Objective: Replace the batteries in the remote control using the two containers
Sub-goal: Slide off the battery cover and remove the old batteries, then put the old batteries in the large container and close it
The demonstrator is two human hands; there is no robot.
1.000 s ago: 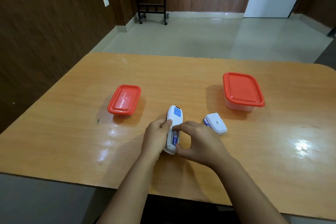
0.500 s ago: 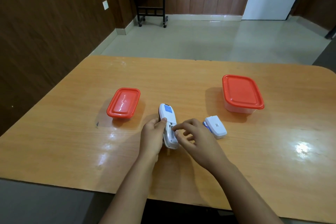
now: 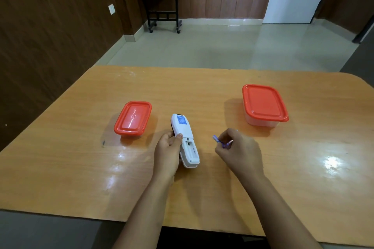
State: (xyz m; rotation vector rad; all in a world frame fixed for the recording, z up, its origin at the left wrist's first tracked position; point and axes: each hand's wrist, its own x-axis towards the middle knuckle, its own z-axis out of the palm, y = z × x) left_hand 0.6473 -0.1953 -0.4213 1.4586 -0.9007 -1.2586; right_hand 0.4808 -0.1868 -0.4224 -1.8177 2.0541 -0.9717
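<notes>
A white remote control [image 3: 185, 139] lies face down on the wooden table [image 3: 202, 91], its battery bay open and showing no battery. My left hand [image 3: 168, 151] grips its left side. My right hand [image 3: 236, 147] is to the right of the remote, fingers pinched on a blue-purple battery [image 3: 219, 140]. A small container with a red lid [image 3: 133, 118] stands to the left, closed. A larger container with a red lid [image 3: 264, 105] stands to the right, closed. The battery cover is hidden behind my right hand.
The table's near edge [image 3: 141, 218] runs close below my forearms. Beyond the far edge is tiled floor, with a dark side table [image 3: 162, 2] against the wooden wall.
My right hand has pulled a battery out of the remote and moved right with it, covering the battery cover. The remote's bay now shows empty. My left hand still holds the remote.
</notes>
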